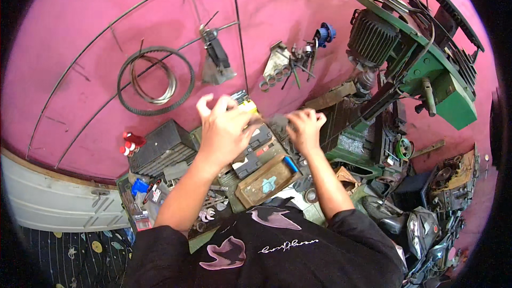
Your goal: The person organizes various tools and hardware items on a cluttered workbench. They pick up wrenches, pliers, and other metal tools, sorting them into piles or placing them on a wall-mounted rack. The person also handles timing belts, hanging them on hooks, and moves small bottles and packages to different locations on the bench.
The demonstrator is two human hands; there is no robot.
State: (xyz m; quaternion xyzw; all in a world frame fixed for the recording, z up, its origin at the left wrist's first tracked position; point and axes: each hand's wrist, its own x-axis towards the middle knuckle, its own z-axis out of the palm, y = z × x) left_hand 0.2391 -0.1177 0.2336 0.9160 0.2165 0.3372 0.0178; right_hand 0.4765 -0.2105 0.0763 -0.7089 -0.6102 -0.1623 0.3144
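Both my hands are raised over the cluttered bench, a short gap apart. My left hand [223, 130] has some fingers lifted and bent, while its thumb side reaches toward the right hand and is smeared by motion. Curled inward, my right hand [305, 130] has its fingertips close together by a dark blur. Whatever either hand pinches is too blurred to name. Below them stand black boxy cases [253, 152] and a shallow wooden tray [248, 193] with a light blue scrap [269, 184] in it. A blue cylinder [290, 164] lies at the tray's right end.
A ribbed dark metal block [165, 146] and red bottles with white caps [130, 144] stand left. A green machine with a motor [373, 37] looms at the right. On the pink wall hang a black belt [121, 82] and tools. Metal parts [421, 229] crowd the lower right.
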